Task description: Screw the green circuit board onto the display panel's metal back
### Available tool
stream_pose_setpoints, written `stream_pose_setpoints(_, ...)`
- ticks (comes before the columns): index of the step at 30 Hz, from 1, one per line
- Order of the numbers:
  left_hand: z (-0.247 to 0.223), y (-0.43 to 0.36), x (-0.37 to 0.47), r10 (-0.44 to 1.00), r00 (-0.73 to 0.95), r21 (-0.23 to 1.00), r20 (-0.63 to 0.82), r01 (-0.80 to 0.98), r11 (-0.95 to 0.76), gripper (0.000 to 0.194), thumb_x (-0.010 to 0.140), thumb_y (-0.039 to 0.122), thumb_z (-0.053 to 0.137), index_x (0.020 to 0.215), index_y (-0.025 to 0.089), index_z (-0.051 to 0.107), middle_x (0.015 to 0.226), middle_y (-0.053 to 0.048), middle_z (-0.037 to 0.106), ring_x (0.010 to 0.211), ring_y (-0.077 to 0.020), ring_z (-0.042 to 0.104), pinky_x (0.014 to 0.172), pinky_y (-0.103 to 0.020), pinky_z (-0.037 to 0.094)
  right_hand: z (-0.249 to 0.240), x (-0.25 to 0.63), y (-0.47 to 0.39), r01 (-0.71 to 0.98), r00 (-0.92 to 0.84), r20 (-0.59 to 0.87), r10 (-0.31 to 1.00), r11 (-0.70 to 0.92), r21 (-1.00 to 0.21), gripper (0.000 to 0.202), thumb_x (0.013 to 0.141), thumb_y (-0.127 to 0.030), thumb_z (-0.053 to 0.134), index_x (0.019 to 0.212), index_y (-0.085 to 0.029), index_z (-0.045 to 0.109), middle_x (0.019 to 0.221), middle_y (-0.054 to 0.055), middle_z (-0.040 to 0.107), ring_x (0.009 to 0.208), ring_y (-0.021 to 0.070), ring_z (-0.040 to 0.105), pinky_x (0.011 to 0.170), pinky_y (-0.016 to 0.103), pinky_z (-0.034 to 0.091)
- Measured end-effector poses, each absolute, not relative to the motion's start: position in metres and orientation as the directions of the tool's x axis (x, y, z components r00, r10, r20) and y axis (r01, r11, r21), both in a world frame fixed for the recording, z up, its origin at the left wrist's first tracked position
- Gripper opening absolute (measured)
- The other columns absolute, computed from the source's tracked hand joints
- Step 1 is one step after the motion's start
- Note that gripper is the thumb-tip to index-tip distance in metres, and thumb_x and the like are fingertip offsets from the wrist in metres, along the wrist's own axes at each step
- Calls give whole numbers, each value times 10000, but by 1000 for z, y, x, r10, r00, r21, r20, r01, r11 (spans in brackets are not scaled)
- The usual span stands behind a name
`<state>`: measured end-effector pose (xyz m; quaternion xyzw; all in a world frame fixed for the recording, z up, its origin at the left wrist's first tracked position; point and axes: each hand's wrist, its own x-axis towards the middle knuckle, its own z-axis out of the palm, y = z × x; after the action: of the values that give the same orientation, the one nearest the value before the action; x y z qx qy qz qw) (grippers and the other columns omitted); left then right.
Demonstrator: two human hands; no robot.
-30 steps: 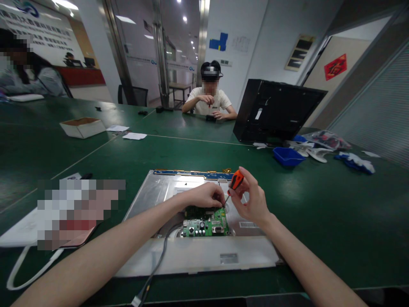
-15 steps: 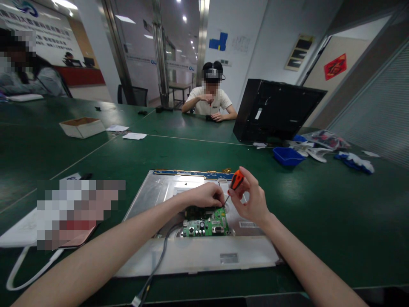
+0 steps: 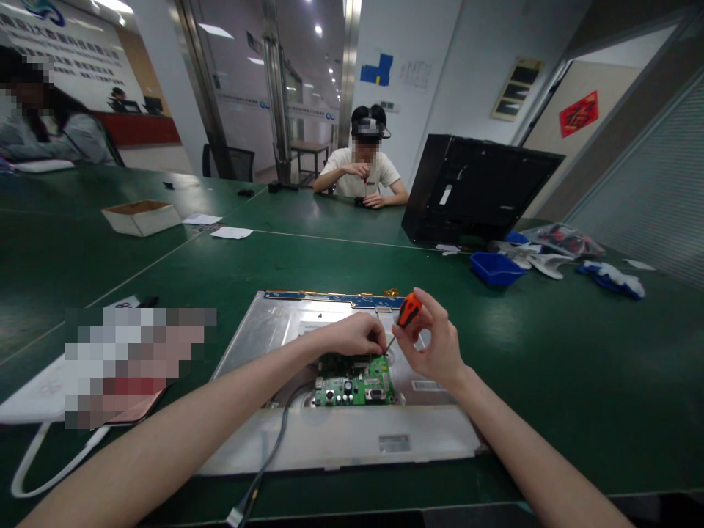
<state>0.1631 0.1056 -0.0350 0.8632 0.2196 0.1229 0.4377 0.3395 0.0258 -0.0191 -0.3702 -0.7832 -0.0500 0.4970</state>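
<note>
An orange and black screwdriver [image 3: 409, 311] leans in my right hand [image 3: 434, 341], its handle between thumb and fingers. Its thin shaft points down-left to the upper right corner of a green circuit board [image 3: 360, 385]. At that corner my left hand [image 3: 360, 334] is closed in a pinch, fingertips close to the screwdriver's tip; whatever they hold is hidden. The board lies on a silvery metal display panel [image 3: 341, 440], flat on the table. A dark cable [image 3: 279, 440] runs from the board's left side over the panel's front edge and ends in a white connector.
A blurred pinkish item [image 3: 143, 367] and a white cable [image 3: 33, 469] lie at left. Farther back are an open box [image 3: 141, 221], papers [image 3: 231, 232], a black monitor housing [image 3: 478, 191], a blue tray [image 3: 496, 270] and gloves [image 3: 610, 279]. Another person [image 3: 363, 169] sits opposite.
The screwdriver handle has turned slightly in my right hand, with a small shift of the fingers. My left hand, the board and the panel stay in place.
</note>
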Motion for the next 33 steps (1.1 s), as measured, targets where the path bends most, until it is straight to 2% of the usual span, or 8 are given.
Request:
stream_pose_setpoints(7,-36,106,163,475,880,833,-1,264,-486,74,745,74,619,761,118,677,699,2,637,650,-123,566,632,-214,427,-21,341,27,629,-219,820,529,719,-295,714,852,-186,628,1466,-247,269,658,-70,552,477,108,546,426,205,449)
stream_pose_setpoints(18,-37,105,163,483,874,794,48,260,-550,88,736,60,618,762,122,675,711,-1,650,662,-128,578,637,-220,431,-19,341,27,620,-200,829,522,723,-305,659,860,-191,634,1434,-258,317,705,-54,578,487,106,560,421,211,472)
stream_pose_setpoints(26,-36,105,163,483,874,789,58,257,-559,79,727,58,622,755,119,664,694,2,636,647,-125,571,622,-218,425,-13,339,27,623,-253,843,474,747,-233,597,875,-192,628,1414,-298,394,774,-36,599,496,88,550,415,205,479)
stream_pose_setpoints(33,-35,105,163,481,876,798,26,272,-538,99,729,66,607,776,117,678,693,-3,644,640,-127,569,611,-217,425,-20,341,28,638,-193,843,502,717,-281,650,850,-191,664,1418,-274,360,657,-83,543,455,94,534,423,209,469)
